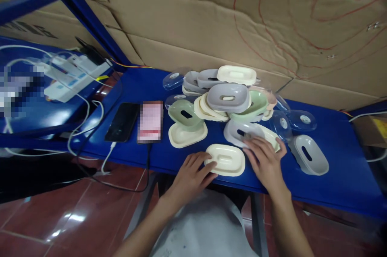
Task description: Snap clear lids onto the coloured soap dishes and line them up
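A cream oval soap dish lies on the blue table near its front edge. My left hand rests on the table with its fingertips touching the dish's left rim, fingers stretched out. My right hand lies flat to the dish's right, fingers spread over a grey dish and a cream one. Behind them is a heap of several grey, green and cream soap dishes.
Two phones lie at the table's left, both plugged into cables. A lone grey dish and clear lids sit to the right. A power strip with white cables is on the left shelf. Cardboard sheets form the back wall.
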`<state>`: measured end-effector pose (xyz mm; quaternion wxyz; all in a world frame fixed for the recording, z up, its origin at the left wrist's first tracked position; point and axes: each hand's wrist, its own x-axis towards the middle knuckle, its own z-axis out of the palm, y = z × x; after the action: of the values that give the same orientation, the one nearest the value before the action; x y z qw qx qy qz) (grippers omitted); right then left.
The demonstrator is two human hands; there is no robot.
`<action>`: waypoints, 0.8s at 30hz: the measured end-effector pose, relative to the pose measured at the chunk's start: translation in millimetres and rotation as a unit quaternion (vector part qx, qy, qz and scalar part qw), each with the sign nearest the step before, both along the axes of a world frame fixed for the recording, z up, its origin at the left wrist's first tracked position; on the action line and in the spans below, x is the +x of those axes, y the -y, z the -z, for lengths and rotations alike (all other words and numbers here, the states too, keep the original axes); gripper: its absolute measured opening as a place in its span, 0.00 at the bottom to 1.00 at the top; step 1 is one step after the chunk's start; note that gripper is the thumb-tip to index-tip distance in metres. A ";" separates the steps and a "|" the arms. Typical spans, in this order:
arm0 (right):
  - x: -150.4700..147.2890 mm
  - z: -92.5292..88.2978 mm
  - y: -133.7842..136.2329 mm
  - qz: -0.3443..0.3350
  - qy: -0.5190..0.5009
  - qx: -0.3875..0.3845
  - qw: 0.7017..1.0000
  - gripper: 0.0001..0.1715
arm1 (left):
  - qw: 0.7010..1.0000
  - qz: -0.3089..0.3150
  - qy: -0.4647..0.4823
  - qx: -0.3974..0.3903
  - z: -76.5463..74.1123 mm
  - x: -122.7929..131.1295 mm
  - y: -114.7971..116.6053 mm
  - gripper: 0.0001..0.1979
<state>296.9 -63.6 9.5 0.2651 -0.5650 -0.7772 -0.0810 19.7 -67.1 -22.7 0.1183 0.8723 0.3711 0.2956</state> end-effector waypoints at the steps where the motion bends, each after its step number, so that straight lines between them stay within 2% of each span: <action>1: -6.3 -2.6 6.2 -0.025 -0.011 -0.011 1.000 0.14 | 1.000 -0.011 0.007 0.013 2.0 -0.5 -0.9 0.15; 4: -27.1 -5.0 25.7 -0.091 -0.025 -0.070 0.993 0.15 | 0.998 -0.030 0.020 0.042 5.7 -1.9 -2.9 0.24; 7: -40.2 1.3 38.6 -0.124 -0.023 -0.102 0.987 0.17 | 0.999 -0.004 0.002 0.041 4.5 -2.4 -5.3 0.24; 13: -42.0 17.5 49.3 -0.108 -0.022 -0.073 0.991 0.21 | 0.999 0.034 -0.027 0.031 -1.6 -3.0 -10.6 0.19; 24: -36.9 23.0 52.1 -0.119 -0.036 -0.058 0.991 0.23 | 0.998 0.047 -0.043 0.023 -2.0 -2.4 -10.3 0.17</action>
<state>260.1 -115.7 -13.5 0.2676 -0.4851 -0.8323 0.0165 17.3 -56.8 -20.7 0.0964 0.9029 0.3279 0.2607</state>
